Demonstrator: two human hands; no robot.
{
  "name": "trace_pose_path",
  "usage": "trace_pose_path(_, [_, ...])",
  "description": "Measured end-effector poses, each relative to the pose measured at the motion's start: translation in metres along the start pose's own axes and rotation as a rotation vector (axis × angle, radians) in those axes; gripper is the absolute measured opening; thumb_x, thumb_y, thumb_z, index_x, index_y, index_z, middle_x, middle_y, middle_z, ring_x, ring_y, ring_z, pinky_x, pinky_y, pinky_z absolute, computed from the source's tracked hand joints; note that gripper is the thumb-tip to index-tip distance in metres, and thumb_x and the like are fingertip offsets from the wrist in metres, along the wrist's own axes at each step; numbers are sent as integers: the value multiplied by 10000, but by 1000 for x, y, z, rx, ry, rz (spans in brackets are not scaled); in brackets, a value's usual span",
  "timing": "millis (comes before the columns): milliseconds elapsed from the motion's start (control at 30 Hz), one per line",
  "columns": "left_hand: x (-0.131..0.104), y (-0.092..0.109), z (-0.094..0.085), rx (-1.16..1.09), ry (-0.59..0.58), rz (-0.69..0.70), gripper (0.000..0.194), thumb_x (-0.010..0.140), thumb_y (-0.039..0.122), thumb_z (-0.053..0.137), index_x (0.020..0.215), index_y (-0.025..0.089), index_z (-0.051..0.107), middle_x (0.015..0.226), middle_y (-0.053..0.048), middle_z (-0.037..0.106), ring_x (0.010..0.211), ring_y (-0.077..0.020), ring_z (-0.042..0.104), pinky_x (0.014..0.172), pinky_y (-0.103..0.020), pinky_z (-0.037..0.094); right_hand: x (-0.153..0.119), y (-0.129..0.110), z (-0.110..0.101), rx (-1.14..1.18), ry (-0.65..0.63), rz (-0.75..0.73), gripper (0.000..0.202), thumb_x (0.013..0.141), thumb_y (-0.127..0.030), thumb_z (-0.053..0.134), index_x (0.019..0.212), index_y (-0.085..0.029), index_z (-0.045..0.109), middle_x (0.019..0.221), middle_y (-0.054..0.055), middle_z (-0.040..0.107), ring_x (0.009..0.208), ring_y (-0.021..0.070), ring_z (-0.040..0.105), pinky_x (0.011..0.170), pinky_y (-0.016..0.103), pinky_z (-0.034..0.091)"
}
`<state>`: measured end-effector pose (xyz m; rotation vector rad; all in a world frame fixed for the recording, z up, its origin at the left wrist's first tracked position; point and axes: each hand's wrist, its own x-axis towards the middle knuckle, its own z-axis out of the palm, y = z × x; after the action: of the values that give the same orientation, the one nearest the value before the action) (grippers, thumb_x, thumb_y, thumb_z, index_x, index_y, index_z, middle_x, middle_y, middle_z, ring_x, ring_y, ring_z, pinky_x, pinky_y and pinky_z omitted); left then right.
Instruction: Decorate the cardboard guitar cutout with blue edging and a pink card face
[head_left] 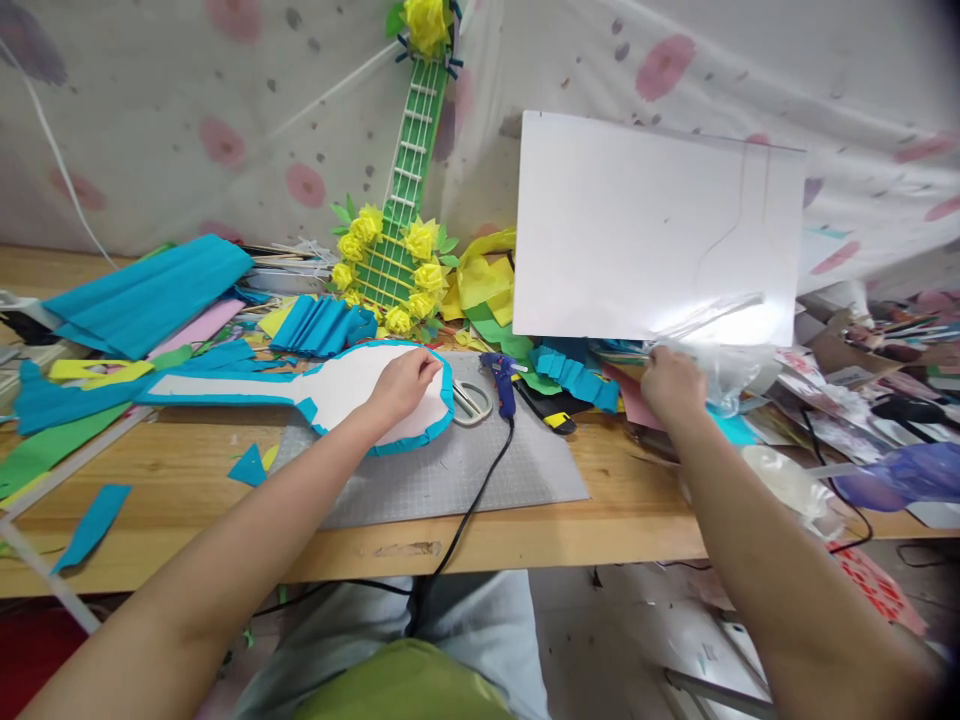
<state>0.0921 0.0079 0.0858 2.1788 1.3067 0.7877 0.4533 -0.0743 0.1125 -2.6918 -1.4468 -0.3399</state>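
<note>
A white guitar-shaped cutout (349,385) edged in blue crepe paper lies on the grey cutting mat (450,490), its neck pointing left. My left hand (405,385) rests over its round body, fingers pinched together; whether anything is between them is hidden. Further right, my right hand (673,382) is closed at the edge of a clear plastic bag (724,375), below a white board. A blue glue gun (504,385) lies between my hands, its black cord running toward me. White-handled scissors (474,405) sit partly under the cutout's right end.
A green paper guitar with yellow flowers (390,255) stands against the curtain. The white board (656,230) leans at the back right. Blue crepe paper (150,290) and scraps cover the left. A black-and-yellow cutter (559,420) lies near the glue gun. Clutter fills the right.
</note>
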Motion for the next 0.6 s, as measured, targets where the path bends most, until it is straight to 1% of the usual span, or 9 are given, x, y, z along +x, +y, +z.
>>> trace_pose_path(133, [-1,10,3,6,-23,51,204,845,281,445,668,191,493,650,-3,558,617,-149,489,569,-256,310,14,5,-9,106,99,86,318,884,-235,294,1059,-125,536,997,199,536,868,255,496,681,339,300])
trace_pose_path(300, [0,13,16,-45,-30,77,204,847,290,445,669,196,478,645,6,536,606,-144,471,557,-258,301,36,12,-19,220,168,173,268,884,-263,336,1048,-181,532,935,118,473,724,178,403,656,300,284])
trace_pose_path(433, [1,18,20,-84,-22,90,169,842,268,447,697,194,491,658,5,533,625,-145,476,582,-259,322,55,14,-23,294,261,178,208,868,-253,389,983,-194,552,884,78,437,679,156,324,680,288,284])
trace_pose_path(600, [4,24,22,-116,-27,122,170,843,263,435,704,192,502,670,2,540,639,-146,486,590,-258,340,74,15,-29,350,325,149,150,840,-212,442,912,-183,570,824,61,449,718,155,348,724,273,295])
